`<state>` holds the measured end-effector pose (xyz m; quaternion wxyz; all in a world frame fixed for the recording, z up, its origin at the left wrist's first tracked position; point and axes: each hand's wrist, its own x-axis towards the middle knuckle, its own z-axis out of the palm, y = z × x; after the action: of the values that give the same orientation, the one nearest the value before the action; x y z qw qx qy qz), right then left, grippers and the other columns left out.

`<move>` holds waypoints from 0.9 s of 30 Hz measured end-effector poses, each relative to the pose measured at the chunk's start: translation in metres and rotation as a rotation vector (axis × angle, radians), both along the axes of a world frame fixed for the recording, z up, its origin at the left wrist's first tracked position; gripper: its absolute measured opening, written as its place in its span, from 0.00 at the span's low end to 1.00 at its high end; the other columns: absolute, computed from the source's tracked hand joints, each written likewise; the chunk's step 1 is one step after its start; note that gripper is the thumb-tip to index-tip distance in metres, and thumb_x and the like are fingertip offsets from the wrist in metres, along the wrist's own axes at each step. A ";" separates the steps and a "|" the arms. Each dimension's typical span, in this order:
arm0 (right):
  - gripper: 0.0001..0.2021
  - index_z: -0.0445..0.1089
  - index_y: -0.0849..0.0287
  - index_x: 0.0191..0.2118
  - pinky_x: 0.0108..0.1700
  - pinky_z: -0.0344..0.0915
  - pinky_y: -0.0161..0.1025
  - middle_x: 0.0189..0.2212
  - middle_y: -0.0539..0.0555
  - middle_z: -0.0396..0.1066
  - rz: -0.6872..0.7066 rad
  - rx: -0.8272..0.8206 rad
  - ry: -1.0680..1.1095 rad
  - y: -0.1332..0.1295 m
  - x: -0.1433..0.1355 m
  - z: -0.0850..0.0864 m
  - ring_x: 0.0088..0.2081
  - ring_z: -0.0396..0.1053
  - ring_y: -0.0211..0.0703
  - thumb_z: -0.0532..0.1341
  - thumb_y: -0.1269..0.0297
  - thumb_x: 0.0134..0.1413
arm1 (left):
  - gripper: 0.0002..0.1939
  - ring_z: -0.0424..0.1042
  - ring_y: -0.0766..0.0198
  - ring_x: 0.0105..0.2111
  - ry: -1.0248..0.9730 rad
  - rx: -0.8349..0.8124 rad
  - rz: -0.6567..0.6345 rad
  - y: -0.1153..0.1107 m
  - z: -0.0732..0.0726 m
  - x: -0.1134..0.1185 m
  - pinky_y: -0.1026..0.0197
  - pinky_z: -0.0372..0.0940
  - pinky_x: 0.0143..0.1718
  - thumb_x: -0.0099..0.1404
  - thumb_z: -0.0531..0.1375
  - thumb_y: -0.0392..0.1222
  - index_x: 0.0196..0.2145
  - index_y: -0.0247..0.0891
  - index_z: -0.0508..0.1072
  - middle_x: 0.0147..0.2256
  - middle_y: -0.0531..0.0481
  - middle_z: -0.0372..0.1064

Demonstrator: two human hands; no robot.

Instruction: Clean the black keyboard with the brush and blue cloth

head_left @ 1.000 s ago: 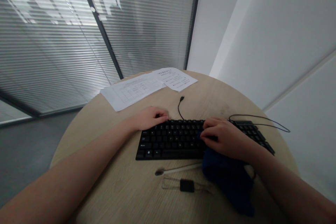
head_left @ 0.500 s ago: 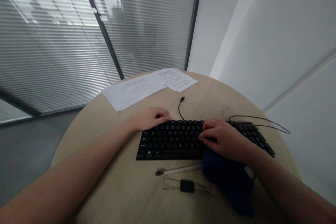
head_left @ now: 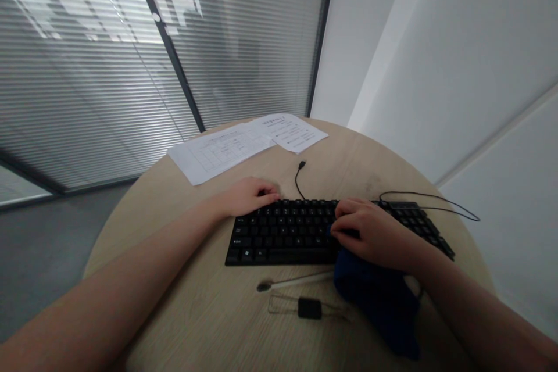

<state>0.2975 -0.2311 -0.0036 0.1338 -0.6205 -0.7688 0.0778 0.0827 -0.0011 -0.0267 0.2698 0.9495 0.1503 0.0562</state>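
A black keyboard (head_left: pixel 279 241) lies on the round wooden table, and both hands rest at it. My left hand (head_left: pixel 250 195) is on its upper left edge, fingers curled against the top rim. Over the right part of the keys, my right hand (head_left: pixel 361 229) pinches a dark blue cloth (head_left: pixel 379 296), which hangs down from the fingers onto the table. Below the keyboard lie a thin white brush (head_left: pixel 300 282) with a dark tip and a black binder clip (head_left: pixel 309 308) with wire arms. The cloth covers the right end of the brush.
Printed paper sheets (head_left: pixel 222 151) lie at the table's back left. A short black cable with a plug (head_left: pixel 301 165) sticks out behind the keyboard. Another thin cable (head_left: pixel 453 202) loops at the right. Blinds and a white wall stand beyond the table (head_left: pixel 349 157).
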 end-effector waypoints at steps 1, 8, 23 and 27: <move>0.08 0.78 0.56 0.32 0.44 0.62 0.41 0.34 0.53 0.70 -0.005 0.000 0.002 0.000 0.000 0.000 0.37 0.67 0.42 0.60 0.69 0.57 | 0.19 0.66 0.65 0.28 -0.001 0.003 -0.003 0.000 0.000 0.000 0.61 0.56 0.31 0.69 0.52 0.53 0.30 0.39 0.74 0.26 0.53 0.70; 0.09 0.78 0.56 0.33 0.44 0.62 0.41 0.34 0.54 0.70 -0.019 -0.027 0.009 0.000 -0.001 0.001 0.37 0.67 0.42 0.60 0.69 0.57 | 0.20 0.66 0.65 0.28 0.007 0.026 -0.010 0.001 0.000 0.000 0.61 0.56 0.31 0.69 0.52 0.54 0.29 0.38 0.73 0.26 0.54 0.69; 0.09 0.78 0.56 0.32 0.43 0.62 0.41 0.34 0.54 0.70 -0.045 -0.021 0.035 0.001 -0.001 -0.001 0.37 0.67 0.42 0.60 0.69 0.56 | 0.20 0.66 0.66 0.27 -0.001 0.036 -0.011 0.000 0.000 0.000 0.62 0.56 0.30 0.70 0.51 0.53 0.29 0.38 0.73 0.25 0.54 0.69; 0.09 0.78 0.56 0.34 0.44 0.62 0.42 0.35 0.54 0.71 -0.056 -0.005 0.038 0.001 -0.001 -0.002 0.38 0.68 0.43 0.59 0.69 0.57 | 0.20 0.66 0.66 0.27 0.000 0.049 -0.013 0.000 0.000 0.000 0.62 0.55 0.30 0.70 0.51 0.53 0.29 0.38 0.73 0.25 0.54 0.70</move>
<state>0.2969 -0.2297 -0.0057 0.1488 -0.6405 -0.7483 0.0875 0.0823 -0.0014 -0.0262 0.2470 0.9567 0.1428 0.0582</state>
